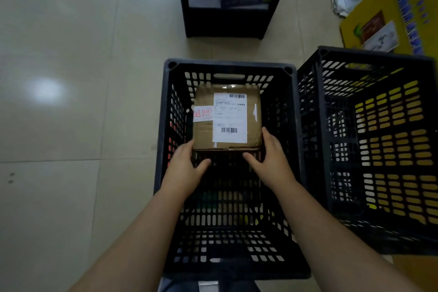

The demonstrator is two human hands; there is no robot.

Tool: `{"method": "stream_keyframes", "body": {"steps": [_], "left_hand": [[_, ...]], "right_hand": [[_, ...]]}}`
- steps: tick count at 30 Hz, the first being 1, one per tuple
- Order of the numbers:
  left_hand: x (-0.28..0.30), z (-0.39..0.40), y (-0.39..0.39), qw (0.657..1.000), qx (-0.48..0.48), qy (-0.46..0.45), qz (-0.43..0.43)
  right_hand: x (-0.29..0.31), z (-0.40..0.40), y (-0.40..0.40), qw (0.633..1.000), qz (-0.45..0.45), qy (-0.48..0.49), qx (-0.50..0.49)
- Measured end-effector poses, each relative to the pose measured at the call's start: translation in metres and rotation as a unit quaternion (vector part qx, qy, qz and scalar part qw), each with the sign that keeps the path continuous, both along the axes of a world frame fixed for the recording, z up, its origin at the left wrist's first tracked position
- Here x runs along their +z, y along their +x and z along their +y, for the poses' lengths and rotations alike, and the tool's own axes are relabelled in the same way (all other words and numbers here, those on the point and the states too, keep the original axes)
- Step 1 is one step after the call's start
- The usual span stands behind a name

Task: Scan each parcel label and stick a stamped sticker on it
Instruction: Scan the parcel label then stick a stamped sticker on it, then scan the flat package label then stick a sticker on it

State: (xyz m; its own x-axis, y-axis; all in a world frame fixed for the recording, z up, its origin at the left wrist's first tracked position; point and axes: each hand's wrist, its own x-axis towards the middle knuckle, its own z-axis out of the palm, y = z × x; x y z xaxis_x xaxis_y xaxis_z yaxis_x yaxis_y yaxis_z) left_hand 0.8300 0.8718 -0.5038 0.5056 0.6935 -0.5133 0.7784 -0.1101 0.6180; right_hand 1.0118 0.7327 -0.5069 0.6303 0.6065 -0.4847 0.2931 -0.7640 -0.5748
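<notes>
1. The person's left hand (183, 168) is cupping the near-left corner of a cardboard parcel (227, 117), thumb reaching under the near edge and fingers curling round the left side.
2. The right hand (270, 156) is mirroring it at the near-right corner, fingers lying up along the right side and thumb tucking under the front edge, so both hands are gripping the box.
3. The parcel is sitting inside a black slatted crate (166, 111), toward its far end; whether it is resting on the bottom or hanging in the grip cannot be told.
4. Its top is carrying a white shipping label (229, 117) with barcodes and, just left of it, a white sticker (202, 114) stamped in red, so this one appears to be finished already.
5. A second black crate (322, 125) is standing just beside the first on the right, and a yellow carton (403, 7) is lying behind it.
6. A dark open-fronted stand (227, 23) is standing farther off on the tiled floor (71, 78).
7. Judged risk: the grip is bearing only on the near corners, so the far end could dip and the box slide out.
8. The crate walls are crowding the knuckles, and a snag there could jolt the box.
9. The sticker overhanging the left edge could peel if fingers drag across it.
</notes>
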Motion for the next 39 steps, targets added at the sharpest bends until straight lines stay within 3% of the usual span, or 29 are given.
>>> {"method": "stream_keyframes", "body": {"steps": [6,11,15,20,24,29,34,39], "left_hand": [[0.131,-0.006,-0.024,0.963,-0.223,0.151,0.018],[0.246,-0.011,-0.024,0.926,-0.296,0.233,-0.031],[0.315,-0.019,-0.005,0.891,-0.36,0.257,-0.108],[0.397,-0.06,0.022,0.783,-0.491,0.316,-0.213],[0.45,-0.134,0.024,0.679,-0.585,0.33,-0.297],[0.49,-0.275,-0.008,0.55,-0.683,0.301,-0.374],[0.511,-0.422,-0.089,0.411,-0.77,0.234,-0.428],[0.515,-0.56,-0.188,0.323,-0.819,0.148,-0.45]], "right_hand": [[0.131,-0.018,-0.023,0.988,-0.085,-0.009,0.132],[0.241,-0.047,-0.046,0.985,-0.127,0.009,0.114],[0.314,-0.081,-0.062,0.984,-0.172,0.032,0.044],[0.401,-0.152,-0.109,0.961,-0.246,0.029,-0.119],[0.468,-0.233,-0.172,0.918,-0.3,0.017,-0.259],[0.497,-0.347,-0.288,0.827,-0.351,-0.007,-0.44],[0.508,-0.447,-0.427,0.721,-0.372,-0.065,-0.581],[0.511,-0.528,-0.573,0.625,-0.36,-0.116,-0.682]]}}
